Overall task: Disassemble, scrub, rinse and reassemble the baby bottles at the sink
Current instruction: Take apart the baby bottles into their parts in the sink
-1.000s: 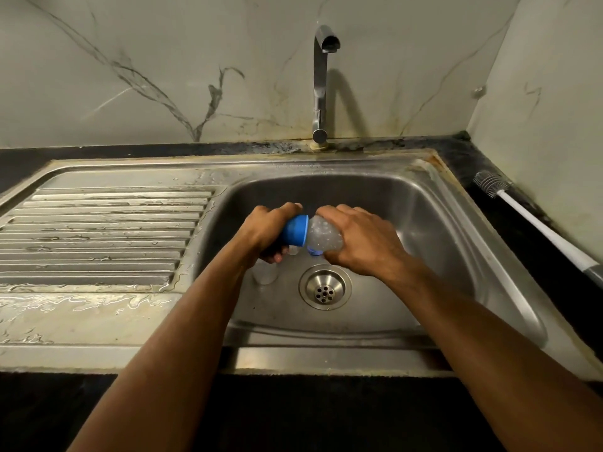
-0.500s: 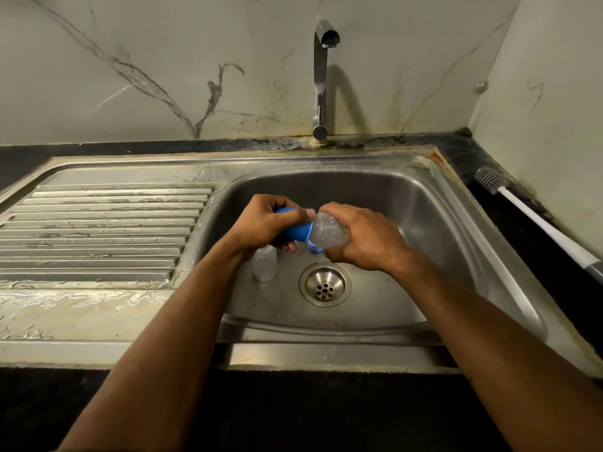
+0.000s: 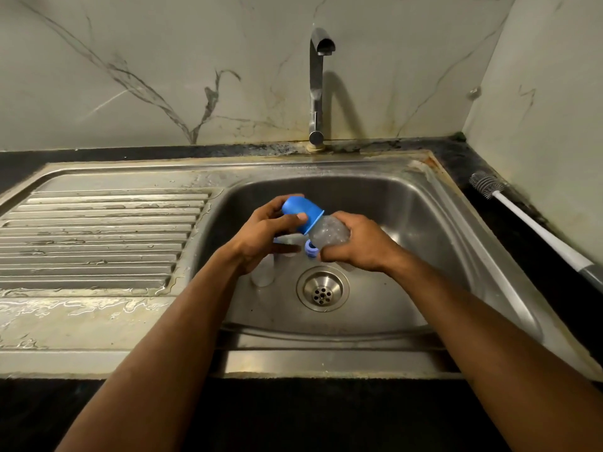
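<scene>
Seen from a head-worn camera looking down, two bare forearms reach over a stainless steel sink [image 3: 456,230]. The left hand [image 3: 261,236] curls its fingers and thumb around a blue cap [image 3: 300,210]. The right hand [image 3: 355,246] wraps around a clear baby bottle [image 3: 328,234] that is beaded with droplets. The bottle is held on its side above the basin, just over the drain [image 3: 322,289]. The cap's rim sits against the bottle's end; whether it is seated or already loose cannot be told.

A small blue ring-shaped part [image 3: 310,249] shows just under the bottle, beside the right hand's fingers. A clear, cup-like piece [image 3: 262,272] stands on the basin floor below the left wrist. The faucet [image 3: 318,89] is off. A bottle brush [image 3: 535,223] lies on the dark counter to the right, well apart from the hands.

Risks, as a judgement: the wet bottle looks slippery, so a twist or pull on the cap could make it slip and drop into the basin. The small blue part may fall toward the drain. A cap that comes free suddenly could knock over the clear piece below.
</scene>
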